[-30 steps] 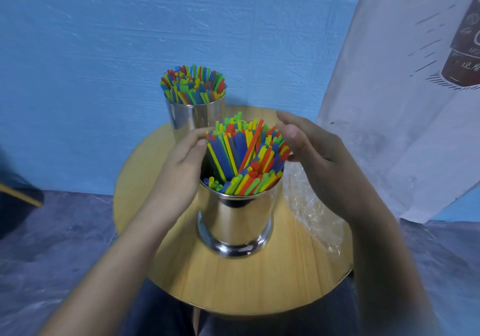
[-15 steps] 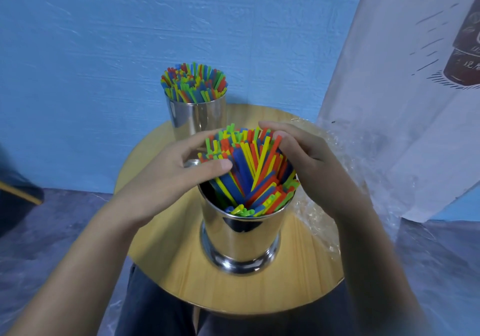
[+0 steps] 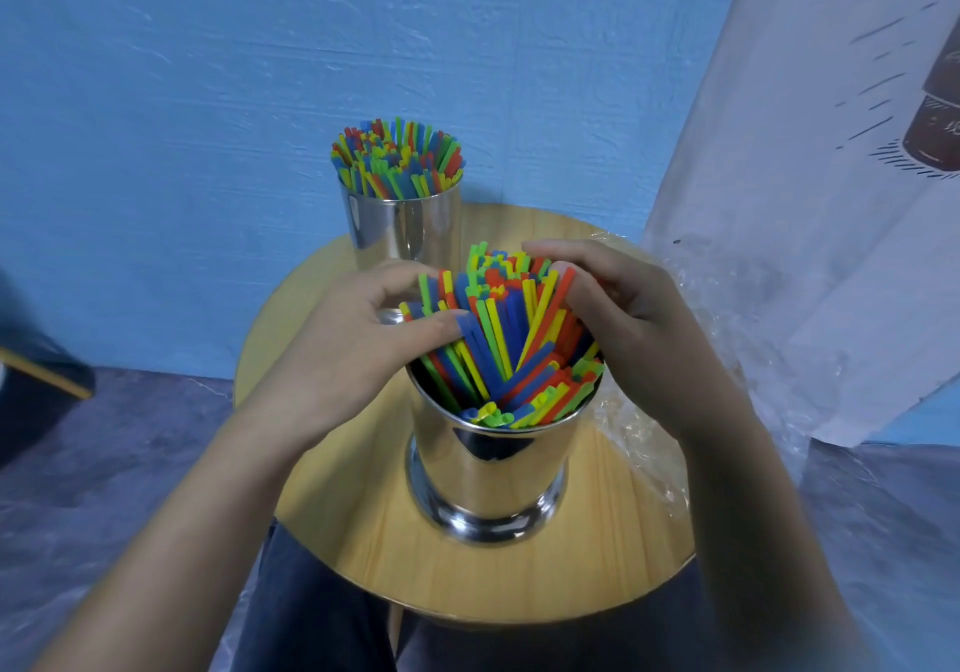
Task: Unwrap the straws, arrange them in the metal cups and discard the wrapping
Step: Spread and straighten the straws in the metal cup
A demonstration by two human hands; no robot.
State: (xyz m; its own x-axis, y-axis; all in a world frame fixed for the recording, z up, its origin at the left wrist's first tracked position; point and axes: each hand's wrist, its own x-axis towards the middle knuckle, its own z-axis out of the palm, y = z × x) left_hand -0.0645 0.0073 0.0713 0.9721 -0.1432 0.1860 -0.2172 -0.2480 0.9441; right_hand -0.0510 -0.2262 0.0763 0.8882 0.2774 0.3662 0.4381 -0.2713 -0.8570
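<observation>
A shiny metal cup (image 3: 488, 468) stands near the front of a small round wooden table (image 3: 597, 562). It holds a leaning bunch of red, blue, green and yellow straws (image 3: 511, 338). My left hand (image 3: 358, 354) grips the bunch from the left, thumb across the straws. From the right, my right hand (image 3: 623, 328) curls round the same bunch. A second metal cup (image 3: 402, 229) stands behind, filled with upright straws (image 3: 397, 159). Crumpled clear wrapping (image 3: 644, 437) lies on the table's right side, partly behind my right arm.
A blue wall rises just behind the table. At the right hangs a white printed sheet (image 3: 810, 214). A dark object with a yellow stripe (image 3: 41, 380) sits on the grey floor at the left. My dark trousers (image 3: 311, 609) show under the table's front edge.
Both hands have closed in on the straws in the front cup and pressed the bunch lower and more together. The view has shifted slightly closer.
</observation>
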